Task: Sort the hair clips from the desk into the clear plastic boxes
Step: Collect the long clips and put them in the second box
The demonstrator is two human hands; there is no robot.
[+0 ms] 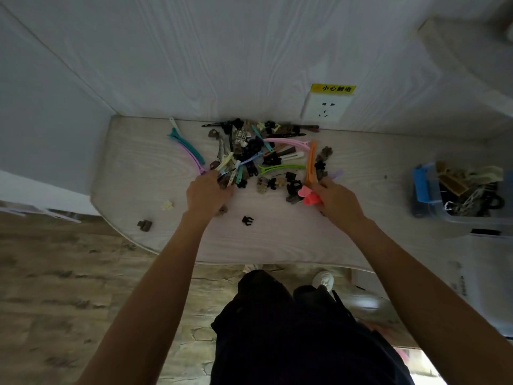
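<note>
A pile of mixed hair clips (258,154) lies on the pale wooden desk (144,162), long duckbill clips and small claw clips together. My left hand (206,194) rests at the pile's near left edge, fingers closed around several thin clips (229,170). My right hand (337,201) is at the pile's near right edge and grips a red-pink claw clip (308,197), with its fingertips at the base of a long orange clip (311,162). A clear plastic box (458,190) with a blue latch sits at the far right, holding several clips.
Stray small clips lie near the front edge: a brown one (145,225), a black one (247,220), a cream one (167,205). A wall socket (326,108) with a yellow label sits behind the pile. The desk's rounded edge (155,248) drops to the floor.
</note>
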